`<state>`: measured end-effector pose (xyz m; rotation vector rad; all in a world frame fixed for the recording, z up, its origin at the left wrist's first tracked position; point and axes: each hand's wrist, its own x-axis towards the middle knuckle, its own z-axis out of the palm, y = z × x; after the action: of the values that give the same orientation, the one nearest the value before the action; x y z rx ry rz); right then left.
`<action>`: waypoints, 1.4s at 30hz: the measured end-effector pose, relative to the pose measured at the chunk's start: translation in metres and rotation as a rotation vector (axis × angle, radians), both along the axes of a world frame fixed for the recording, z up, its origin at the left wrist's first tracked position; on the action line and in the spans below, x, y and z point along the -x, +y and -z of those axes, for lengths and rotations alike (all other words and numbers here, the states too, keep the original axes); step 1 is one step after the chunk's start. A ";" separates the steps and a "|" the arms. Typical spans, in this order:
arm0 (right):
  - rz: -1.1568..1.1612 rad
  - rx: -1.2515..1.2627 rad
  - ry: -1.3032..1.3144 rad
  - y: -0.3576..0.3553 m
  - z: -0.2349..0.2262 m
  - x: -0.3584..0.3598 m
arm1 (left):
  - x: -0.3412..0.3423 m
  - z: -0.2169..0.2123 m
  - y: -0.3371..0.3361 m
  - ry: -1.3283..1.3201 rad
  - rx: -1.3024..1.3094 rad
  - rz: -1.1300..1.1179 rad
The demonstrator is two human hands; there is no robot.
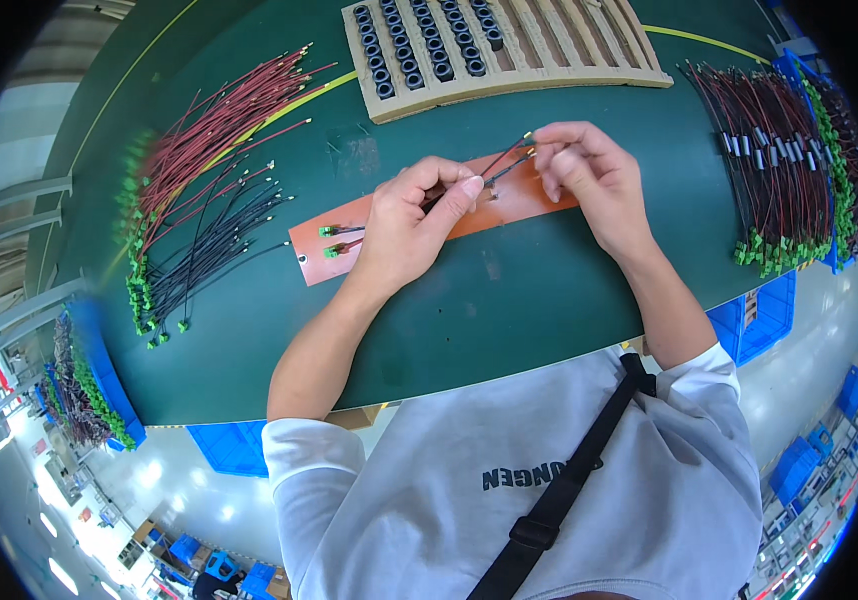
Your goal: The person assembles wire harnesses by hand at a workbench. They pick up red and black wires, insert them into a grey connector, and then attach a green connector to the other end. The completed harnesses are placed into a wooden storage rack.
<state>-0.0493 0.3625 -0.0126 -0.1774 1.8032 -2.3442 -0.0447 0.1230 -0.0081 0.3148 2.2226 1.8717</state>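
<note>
My left hand point(411, 222) is closed on a red wire and a black wire, gripping them between thumb and fingers. The wires' green connectors point(333, 252) rest at the left end of a long orange board point(524, 202), and their metal-tipped ends stick out to the right of this hand. Close to those tips is my right hand point(597, 185), its fingers curled in and the thumb near the index finger. Whether it pinches a wire end or some small part cannot be made out. Both hands are over the board on a green table point(509, 300).
Behind the board stands a slotted cardboard tray point(549, 78) with rows of black ring-shaped cores point(435, 44) on its left side. Loose red wires point(214, 130) and black wires point(214, 245) lie at left. Bundled wires point(764, 170) lie at right, beside a blue bin point(764, 320).
</note>
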 end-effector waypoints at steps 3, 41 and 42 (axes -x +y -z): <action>-0.055 -0.112 0.161 -0.010 -0.002 -0.002 | 0.000 0.000 0.000 -0.012 -0.029 0.013; 0.087 -0.237 0.044 -0.013 0.007 -0.003 | 0.008 0.003 -0.009 0.117 0.119 0.189; 0.088 -0.248 0.062 -0.012 0.008 -0.003 | 0.008 0.003 -0.008 0.109 0.123 0.188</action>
<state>-0.0464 0.3505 -0.0209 -0.1409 2.1518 -2.1661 -0.0528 0.1150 -0.0107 0.5944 2.2764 1.6513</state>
